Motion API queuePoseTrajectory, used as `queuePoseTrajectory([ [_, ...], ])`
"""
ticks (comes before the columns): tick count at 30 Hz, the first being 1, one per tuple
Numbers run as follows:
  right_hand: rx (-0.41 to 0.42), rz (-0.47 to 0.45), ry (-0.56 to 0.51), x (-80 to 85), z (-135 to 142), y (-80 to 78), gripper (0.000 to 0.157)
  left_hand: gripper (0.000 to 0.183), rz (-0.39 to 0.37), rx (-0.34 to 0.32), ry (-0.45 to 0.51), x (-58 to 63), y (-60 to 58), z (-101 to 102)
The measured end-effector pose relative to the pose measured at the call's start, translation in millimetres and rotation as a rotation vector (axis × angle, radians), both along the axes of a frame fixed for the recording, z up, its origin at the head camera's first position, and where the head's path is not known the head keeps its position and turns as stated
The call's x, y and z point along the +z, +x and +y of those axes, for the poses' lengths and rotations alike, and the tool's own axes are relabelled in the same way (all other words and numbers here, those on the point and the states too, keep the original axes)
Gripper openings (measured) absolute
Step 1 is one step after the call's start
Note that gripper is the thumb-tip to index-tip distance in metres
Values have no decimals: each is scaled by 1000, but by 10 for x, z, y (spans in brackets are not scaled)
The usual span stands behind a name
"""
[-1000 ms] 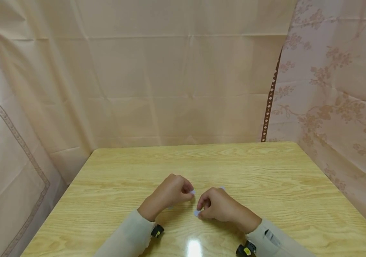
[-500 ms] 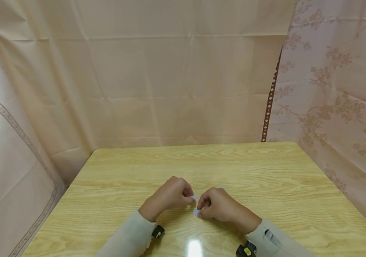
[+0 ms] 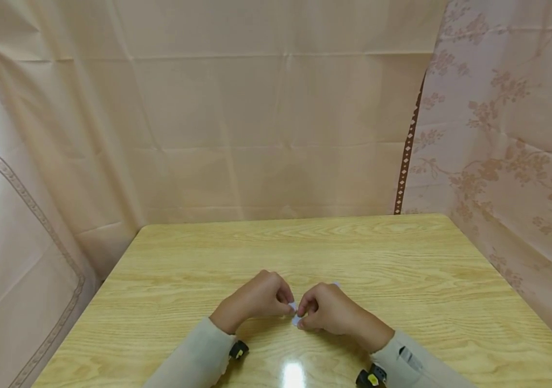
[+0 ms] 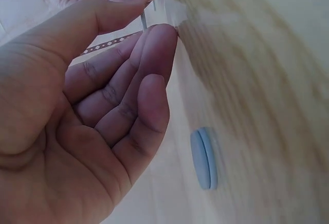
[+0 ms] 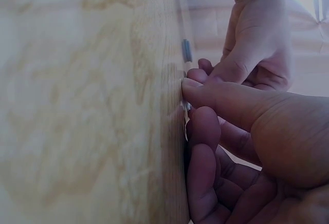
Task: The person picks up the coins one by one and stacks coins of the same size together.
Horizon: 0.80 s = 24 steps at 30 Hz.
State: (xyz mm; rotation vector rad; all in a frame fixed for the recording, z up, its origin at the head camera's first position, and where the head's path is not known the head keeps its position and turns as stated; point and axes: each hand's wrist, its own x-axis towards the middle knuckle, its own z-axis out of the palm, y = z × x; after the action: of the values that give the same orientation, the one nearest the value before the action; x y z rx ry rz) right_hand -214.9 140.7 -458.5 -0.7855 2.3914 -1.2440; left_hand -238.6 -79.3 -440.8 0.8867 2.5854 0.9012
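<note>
My left hand (image 3: 261, 296) pinches a thin, pale disc (image 3: 292, 306) between thumb and forefinger; the left wrist view shows this disc (image 4: 144, 21) edge-on. Just to its right, my right hand (image 3: 331, 310) holds another small pale disc (image 3: 296, 320) down at the tabletop. The two discs are very close in the head view; whether they touch I cannot tell. In the right wrist view my right fingers (image 5: 205, 126) mostly cover their disc. A pair of blue-grey discs (image 4: 204, 158), one on the other, lies on the table below my left hand, hidden in the head view.
A further pale piece (image 3: 336, 284) peeks out behind my right hand. The wood-grain table (image 3: 276, 248) ends at a beige curtain (image 3: 256, 134) at the back, with patterned cloth (image 3: 513, 151) at the right. Black wrist devices (image 3: 238, 350) sit at both cuffs.
My left hand has come down and slightly right with its disc, closing the gap to the disc at my right hand. The right hand has stayed in place.
</note>
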Motion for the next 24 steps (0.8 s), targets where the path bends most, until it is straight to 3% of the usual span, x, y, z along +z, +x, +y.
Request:
queuePoseTrajectory([
  [14, -12, 9, 10, 0, 3, 5, 8, 11, -9, -27, -15, 13, 16, 0],
  [24, -1, 26, 17, -1, 3, 7, 8, 15, 7, 2, -66, 20, 38, 18],
])
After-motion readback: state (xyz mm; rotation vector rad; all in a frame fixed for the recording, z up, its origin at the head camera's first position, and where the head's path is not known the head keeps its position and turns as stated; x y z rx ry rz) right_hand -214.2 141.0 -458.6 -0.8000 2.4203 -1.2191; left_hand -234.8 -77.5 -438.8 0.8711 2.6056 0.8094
